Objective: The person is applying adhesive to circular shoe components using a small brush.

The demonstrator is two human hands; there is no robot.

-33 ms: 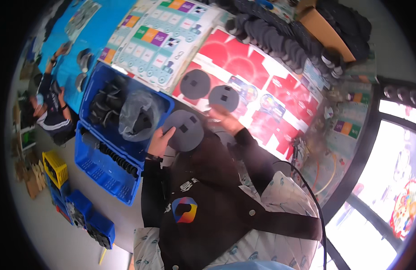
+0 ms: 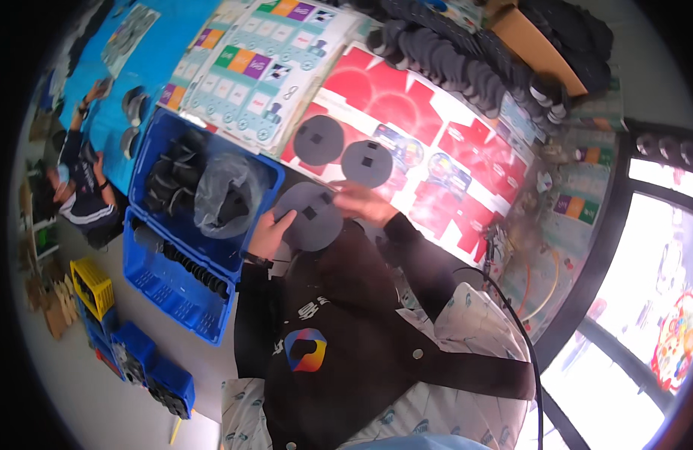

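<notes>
Disc [image 2: 313, 231] sits pinched in our left hand [image 2: 267, 237]; our right hand [image 2: 366, 204], half-curled, meets its edge, grip we cannot tell.

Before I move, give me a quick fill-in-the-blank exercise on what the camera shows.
1. The left hand holds one gray disc, and ____ more lie on the printed sheet beyond it.
2. Besides white, that sheet's main color is ____.
3. The crate holding the clear plastic bag is colored ____.
4. The open box beside the dark stacked parts is made of ____.

Missing words: two; red; blue; cardboard.
</notes>
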